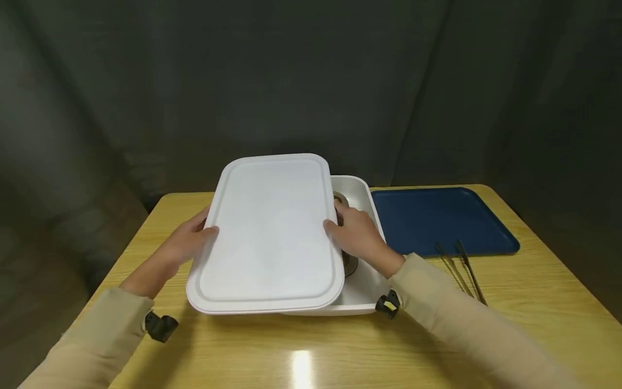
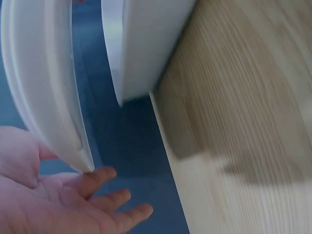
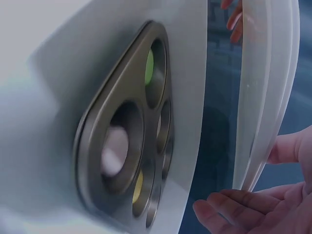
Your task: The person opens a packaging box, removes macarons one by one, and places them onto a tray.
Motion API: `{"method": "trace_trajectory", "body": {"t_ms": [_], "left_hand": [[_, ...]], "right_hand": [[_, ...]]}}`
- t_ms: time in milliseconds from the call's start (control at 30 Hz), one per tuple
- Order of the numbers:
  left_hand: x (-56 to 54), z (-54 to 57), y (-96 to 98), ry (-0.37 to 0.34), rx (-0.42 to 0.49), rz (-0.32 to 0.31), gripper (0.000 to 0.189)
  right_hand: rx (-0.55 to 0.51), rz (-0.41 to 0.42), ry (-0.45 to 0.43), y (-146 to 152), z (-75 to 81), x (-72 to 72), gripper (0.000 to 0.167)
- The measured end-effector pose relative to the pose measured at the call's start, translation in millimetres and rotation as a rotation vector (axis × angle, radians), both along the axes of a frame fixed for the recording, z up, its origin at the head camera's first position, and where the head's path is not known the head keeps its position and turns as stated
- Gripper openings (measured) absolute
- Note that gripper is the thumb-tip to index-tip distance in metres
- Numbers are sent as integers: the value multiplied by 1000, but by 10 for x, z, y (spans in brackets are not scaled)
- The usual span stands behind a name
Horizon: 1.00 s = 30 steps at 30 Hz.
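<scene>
Both hands hold a white rectangular lid (image 1: 267, 232), tilted and raised above a white bin (image 1: 353, 186). At its left edge, my left hand (image 1: 187, 237) has the thumb on top and the fingers underneath. My right hand (image 1: 357, 232) pinches the opposite edge the same way, over the bin's opening. Inside the bin is a dark metal muffin tin (image 3: 129, 87), mostly hidden by the lid in the head view. Its cups show a green piece (image 3: 149, 67), a pale round piece (image 3: 115, 151) and a yellow piece (image 3: 138, 186) in the right wrist view.
A dark blue tray (image 1: 437, 219) lies at the back right of the wooden table (image 1: 252, 351). Metal tongs (image 1: 471, 273) lie in front of it, with their tips at the tray's near edge and the other end by the right sleeve. Dark curtains (image 1: 291, 75) hang behind the table.
</scene>
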<state>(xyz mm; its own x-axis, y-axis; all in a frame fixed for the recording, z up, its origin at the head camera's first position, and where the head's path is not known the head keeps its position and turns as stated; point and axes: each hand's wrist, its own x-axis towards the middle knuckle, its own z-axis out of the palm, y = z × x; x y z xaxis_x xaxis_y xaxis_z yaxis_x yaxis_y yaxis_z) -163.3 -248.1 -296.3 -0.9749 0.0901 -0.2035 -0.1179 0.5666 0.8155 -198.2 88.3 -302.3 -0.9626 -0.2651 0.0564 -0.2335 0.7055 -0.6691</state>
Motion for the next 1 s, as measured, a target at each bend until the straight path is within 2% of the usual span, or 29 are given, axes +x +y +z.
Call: {"method": "trace_trajectory", "body": {"t_ms": [167, 433, 567, 833, 1000], "left_hand": [[9, 20, -259, -37, -39, -27, 73], [20, 16, -611, -119, -38, -36, 77], [49, 26, -762, -121, -25, -33, 75], [87, 23, -1049, -117, -61, 40, 76], [96, -10, -1208, -115, -74, 67, 76]], "right_hand": [[-8, 8, -9, -238, -1, -5, 66], [-23, 23, -23, -559, 10, -11, 68], [-47, 56, -40, -694, 29, -27, 67], [-70, 108, -133, -950, 119, -18, 69], [-150, 131, -200, -1096, 136, -6, 65]]}}
